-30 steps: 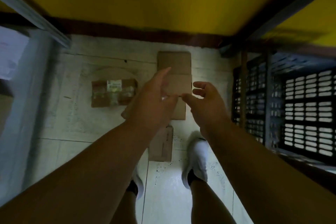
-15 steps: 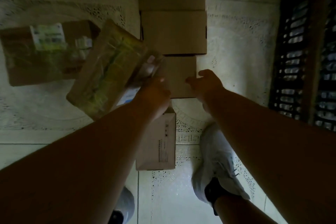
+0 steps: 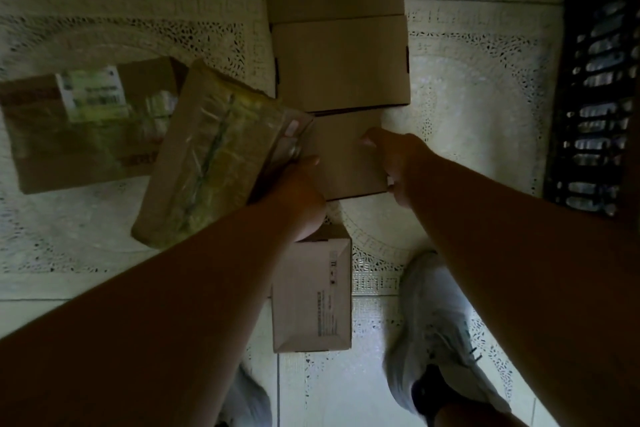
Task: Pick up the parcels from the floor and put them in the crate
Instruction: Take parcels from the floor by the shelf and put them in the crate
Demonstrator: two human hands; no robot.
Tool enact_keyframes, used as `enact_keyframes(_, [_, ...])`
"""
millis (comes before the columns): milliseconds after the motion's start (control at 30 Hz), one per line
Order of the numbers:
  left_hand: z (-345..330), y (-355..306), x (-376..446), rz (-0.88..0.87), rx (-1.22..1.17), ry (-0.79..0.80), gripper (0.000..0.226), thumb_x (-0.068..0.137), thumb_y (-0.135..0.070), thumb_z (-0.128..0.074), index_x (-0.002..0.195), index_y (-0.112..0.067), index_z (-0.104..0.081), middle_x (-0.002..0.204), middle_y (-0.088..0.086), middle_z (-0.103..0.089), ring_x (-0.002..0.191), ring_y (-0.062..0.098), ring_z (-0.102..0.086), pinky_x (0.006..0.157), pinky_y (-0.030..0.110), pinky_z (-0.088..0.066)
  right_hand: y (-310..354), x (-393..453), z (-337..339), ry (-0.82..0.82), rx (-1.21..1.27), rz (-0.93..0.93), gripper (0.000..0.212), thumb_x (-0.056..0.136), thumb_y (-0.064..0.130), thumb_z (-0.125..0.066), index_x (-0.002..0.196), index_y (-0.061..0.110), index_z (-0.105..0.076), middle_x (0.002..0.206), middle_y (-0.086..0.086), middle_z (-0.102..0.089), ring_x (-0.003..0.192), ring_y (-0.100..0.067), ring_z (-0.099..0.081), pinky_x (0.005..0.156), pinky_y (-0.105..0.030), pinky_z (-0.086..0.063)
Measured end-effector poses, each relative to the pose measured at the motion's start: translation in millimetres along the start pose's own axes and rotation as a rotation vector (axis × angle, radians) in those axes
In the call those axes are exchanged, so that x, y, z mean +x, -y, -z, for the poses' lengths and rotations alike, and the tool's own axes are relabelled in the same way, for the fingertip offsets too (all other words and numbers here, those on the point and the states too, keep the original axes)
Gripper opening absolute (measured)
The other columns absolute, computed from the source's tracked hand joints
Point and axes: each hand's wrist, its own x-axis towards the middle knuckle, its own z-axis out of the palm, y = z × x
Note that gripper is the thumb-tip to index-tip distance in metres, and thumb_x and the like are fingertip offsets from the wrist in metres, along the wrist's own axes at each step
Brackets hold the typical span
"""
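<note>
- At the far left, a flat labelled parcel [image 3: 79, 125] lies on the patterned floor [image 3: 467, 121], where it lay half a second ago; it is untouched and waits its turn.
- Just right of it, the left hand [image 3: 298, 198] grips a tape-wrapped parcel [image 3: 214, 156] at its near corner, tilted and clear of the floor. Since 0.5 s ago it has barely shifted, so 1 parcel is already secured.
- In the middle, the small plain box [image 3: 349, 156] sits at the near end of a row of 3 cardboard boxes. A printed box [image 3: 311, 295] lies nearer the feet.
- The right hand [image 3: 394, 163] has closed in from half a second ago: its thumb now sits on the small box's top and its fingers curl round the right edge, though the box looks to be still down.
- At the far right, the dark slatted crate [image 3: 595, 107] stands well apart from both hands, so the carry across is judged still ahead.
</note>
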Motion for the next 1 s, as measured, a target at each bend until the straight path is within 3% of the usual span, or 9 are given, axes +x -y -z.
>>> enact_keyframes(100, [-1.9,2.6,0.6,-0.002,-0.027,0.006,0.076,0.097,-0.012,-0.052,0.153,-0.046,-0.013,0.161,0.000,-0.024,0.137,0.029,-0.042,0.103,0.046,-0.049,1.5,-1.9,2.0,0.027,-0.020,-0.004,0.038,0.085,0.038,-0.064,0.114,0.014,-0.062,0.105,-0.008,-0.066,0.090,-0.024,-0.064,0.071,-0.031,-0.050])
enact_keyframes(200, [-4.4,7.0,0.4,-0.059,0.021,-0.007,0.076,0.097,-0.011,-0.053,0.157,-0.034,-0.012,0.162,0.003,-0.023,0.144,0.026,-0.031,0.115,0.040,-0.034,-4.4,0.6,7.8,0.096,-0.045,-0.025,0.019,0.092,0.036,-0.058,0.095,0.018,-0.060,0.098,-0.003,-0.063,0.085,-0.018,-0.059,0.066,-0.029,-0.040])
enact_keyframes(333, [-4.1,13.3,-6.9,-0.112,-0.049,-0.050,0.073,0.096,-0.008,-0.054,0.157,-0.023,-0.017,0.162,0.007,-0.021,0.147,0.026,-0.025,0.118,0.036,-0.027,-4.5,-0.7,5.7,0.088,-0.037,-0.011,0.019,0.089,0.037,-0.064,0.092,0.019,-0.058,0.100,-0.004,-0.065,0.092,-0.020,-0.061,0.089,-0.035,-0.047])
enact_keyframes(433, [-4.7,22.1,-18.9,-0.154,-0.117,-0.097,0.072,0.095,-0.009,-0.057,0.156,-0.023,-0.022,0.161,0.004,-0.021,0.146,0.024,-0.027,0.117,0.033,-0.028,3.0,-9.5,-0.3,0.104,-0.047,0.049,0.027,0.090,0.033,-0.070,0.102,0.014,-0.056,0.107,-0.008,-0.067,0.092,-0.022,-0.065,0.078,-0.035,-0.053])
enact_keyframes(567, [1.1,21.5,-51.2,-0.202,-0.168,-0.131,0.096,0.083,-0.021,-0.076,0.156,-0.032,-0.015,0.152,0.004,-0.034,0.132,0.023,-0.045,0.107,0.041,-0.043,18.4,-49.2,-6.4,0.101,-0.193,0.185,0.051,0.086,0.030,-0.076,0.128,0.013,-0.053,0.115,-0.004,-0.063,0.098,-0.024,-0.063,0.077,-0.036,-0.054])
enact_keyframes(667, [15.9,5.9,-82.9,-0.269,-0.140,-0.203,0.114,0.063,-0.041,-0.084,0.153,-0.039,-0.014,0.144,0.003,-0.044,0.125,0.027,-0.053,0.099,0.048,-0.049,34.2,-97.3,-6.9,0.080,-0.191,0.248,0.040,0.088,0.027,-0.073,0.121,0.015,-0.054,0.115,-0.005,-0.064,0.104,-0.027,-0.063,0.084,-0.039,-0.054])
enact_keyframes(767, [38.8,-12.5,-121.1,-0.337,-0.135,-0.336,0.095,0.061,-0.049,-0.081,0.143,-0.032,-0.036,0.127,0.000,-0.057,0.112,0.022,-0.059,0.090,0.043,-0.054,60.4,-156.5,2.0,0.053,-0.128,0.245,0.037,0.090,0.026,-0.069,0.122,0.013,-0.056,0.114,-0.008,-0.065,0.101,-0.028,-0.064,0.085,-0.042,-0.056])
enact_keyframes(867, [74.3,-36.6,-173.5,-0.385,-0.184,-0.448,0.077,0.070,-0.032,-0.081,0.137,-0.027,-0.044,0.121,0.001,-0.060,0.107,0.021,-0.060,0.086,0.039,-0.054,92.5,-220.7,16.0,0.001,-0.102,0.285,0.034,0.088,0.033,-0.069,0.111,0.012,-0.056,0.114,-0.011,-0.067,0.099,-0.030,-0.067,0.089,-0.048,-0.058])
enact_keyframes(1000, [129.2,-71.0,-260.4,-0.438,-0.302,-0.538,0.043,0.082,-0.015,-0.072,0.120,-0.022,-0.054,0.102,-0.008,-0.058,0.091,0.015,-0.058,0.070,0.019,-0.045,129.8,-320.1,30.8,-0.054,0.004,0.381,0.079,0.073,0.055,-0.079,0.133,0.015,-0.047,0.114,-0.006,-0.065,0.092,-0.026,-0.069,0.063,-0.038,-0.059])
